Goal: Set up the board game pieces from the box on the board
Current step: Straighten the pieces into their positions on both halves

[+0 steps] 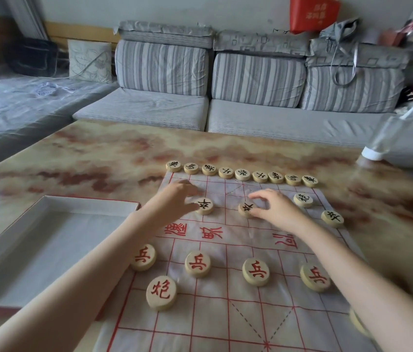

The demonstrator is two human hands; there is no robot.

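Observation:
A white plastic board sheet (228,295) with a red grid lies on the table. Along its far edge stands a row of several wooden discs with black characters (242,174). My left hand (177,198) rests on the board, fingertips touching a black-character disc (204,206). My right hand (275,208) pinches another black-character disc (246,209) at mid-board. Two more black discs (303,200) (332,218) sit at the right. Nearer me stand several red-character discs (197,263) and a red cannon disc (161,292).
The open game box (55,207), lined in white, sits at the left on the marbled table (98,153). A clear bottle (383,138) stands at the table's far right. A grey striped sofa (258,80) runs behind the table.

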